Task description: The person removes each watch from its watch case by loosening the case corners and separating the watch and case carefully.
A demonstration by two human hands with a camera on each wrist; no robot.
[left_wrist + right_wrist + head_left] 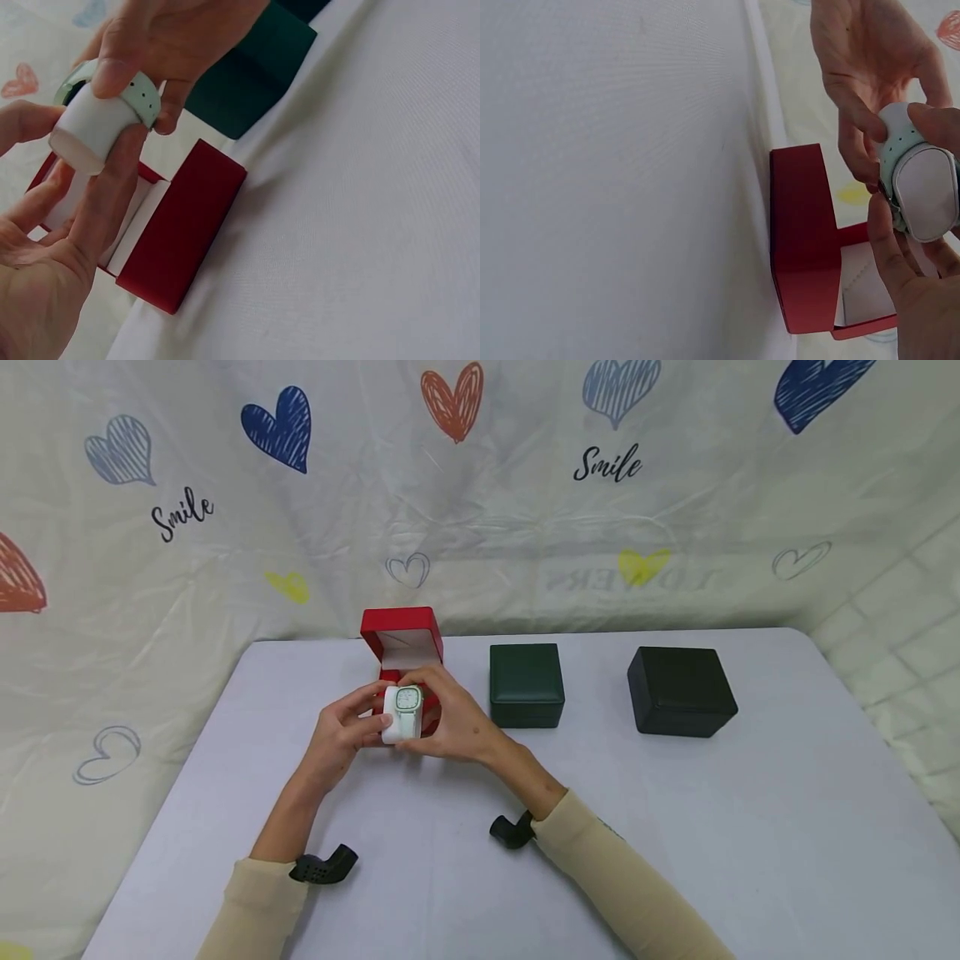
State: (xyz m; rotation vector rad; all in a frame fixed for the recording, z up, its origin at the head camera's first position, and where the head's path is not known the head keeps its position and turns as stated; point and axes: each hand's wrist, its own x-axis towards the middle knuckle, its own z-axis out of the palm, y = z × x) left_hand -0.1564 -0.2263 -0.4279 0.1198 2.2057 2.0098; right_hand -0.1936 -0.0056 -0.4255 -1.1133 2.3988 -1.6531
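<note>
A watch (408,697) with a pale mint strap is wrapped around a small white watch cushion (97,124). In the head view its square face is turned up toward the camera. My left hand (337,739) pinches one end of the cushion between thumb and fingers. From the other side my right hand (457,722) grips the watch and cushion, its thumb pressing on the white surface in the left wrist view. Both hands are held in front of an open red watch box (401,625), whose raised lid has a white lining. The hands partly hide its base in the head view.
To the right of the red box stands a closed dark green box (525,681). Farther right is a closed black box (682,689). They rest on a white-covered table (450,877), with a heart-printed cloth (495,510) hanging behind its far edge.
</note>
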